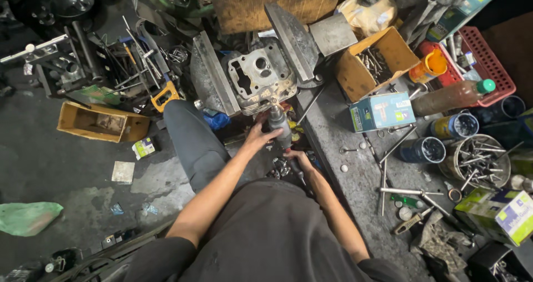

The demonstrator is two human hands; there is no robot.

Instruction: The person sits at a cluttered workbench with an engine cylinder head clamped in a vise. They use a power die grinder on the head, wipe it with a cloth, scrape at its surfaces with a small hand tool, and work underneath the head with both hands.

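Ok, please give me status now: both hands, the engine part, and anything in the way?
Left hand gripping grey power tool, tip against engine cylinder head in vise. Right hand low among small metal parts. Nothing between tool and head.

Dim overhead light, dark corners, wide-angle edge distortion.

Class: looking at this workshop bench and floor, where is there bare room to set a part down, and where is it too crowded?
Free: the grey bench strip between the teal box and the person's right hand; also the floor below the yellow tray. Crowded: the tins of bolts on the right and the tool pile on the left.
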